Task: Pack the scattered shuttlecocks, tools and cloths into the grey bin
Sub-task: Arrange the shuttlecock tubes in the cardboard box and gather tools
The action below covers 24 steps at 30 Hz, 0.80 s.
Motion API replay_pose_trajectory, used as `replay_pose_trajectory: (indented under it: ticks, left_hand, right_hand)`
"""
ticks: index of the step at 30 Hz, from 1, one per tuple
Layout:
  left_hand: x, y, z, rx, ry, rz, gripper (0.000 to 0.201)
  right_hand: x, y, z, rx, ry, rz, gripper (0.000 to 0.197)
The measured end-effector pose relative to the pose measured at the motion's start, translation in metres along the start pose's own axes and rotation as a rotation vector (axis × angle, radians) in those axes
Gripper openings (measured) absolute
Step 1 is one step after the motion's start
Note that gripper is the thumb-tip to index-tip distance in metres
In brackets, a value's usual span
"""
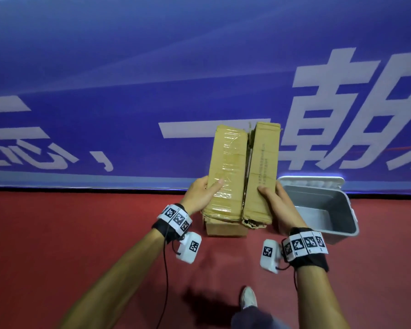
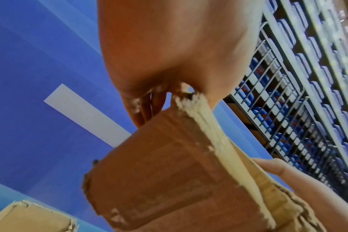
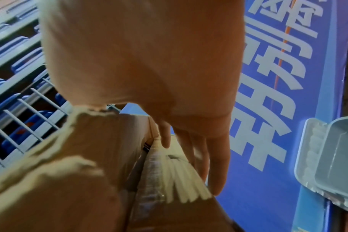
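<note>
Cardboard is filling my grip: I am holding a worn cardboard box up in front of me with both hands, its two top flaps folded nearly shut with a narrow gap running between them. My left hand is gripping the left side, thumb lying flat across the taped flap, the other fingers wrapping underneath where the head view is not showing them. My right hand is gripping the right side, thumb pressing on the printed flap; from the right wrist view my fingers are lying fairly straight and close together along the box's side wall. The flap edges are looking torn and frayed.

Grey bin is sitting on the red floor just to the right of the box, against the foot of the blue banner with large white characters, open, its inside showing bare grey. A second cardboard box is standing on the floor directly below the one I am holding. My shoe is showing near the bottom edge.
</note>
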<state>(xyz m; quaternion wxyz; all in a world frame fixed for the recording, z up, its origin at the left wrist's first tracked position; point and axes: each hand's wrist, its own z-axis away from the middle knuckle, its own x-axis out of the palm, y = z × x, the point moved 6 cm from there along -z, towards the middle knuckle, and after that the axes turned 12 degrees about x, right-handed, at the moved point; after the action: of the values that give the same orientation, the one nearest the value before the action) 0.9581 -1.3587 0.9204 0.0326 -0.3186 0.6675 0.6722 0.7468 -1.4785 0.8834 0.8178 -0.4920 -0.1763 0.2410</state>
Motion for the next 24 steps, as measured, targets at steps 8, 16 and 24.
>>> replay_pose_trajectory:
  ticks: [8,16,24]
  left_hand:
    - [-0.046,-0.042,-0.130,-0.125,0.071,0.156,0.030]
    - [-0.065,-0.133,-0.207,-0.286,0.072,0.320,0.043]
    - [-0.067,-0.263,-0.304,-0.369,-0.031,0.171,0.030]
  right_hand:
    - [0.026,-0.089,-0.156,0.023,-0.176,0.151,0.040]
    - [0.065,-0.081,-0.271,0.155,-0.155,0.224,0.023]
    - [0.101,-0.032,-0.396,0.432,-0.012,0.315,0.095]
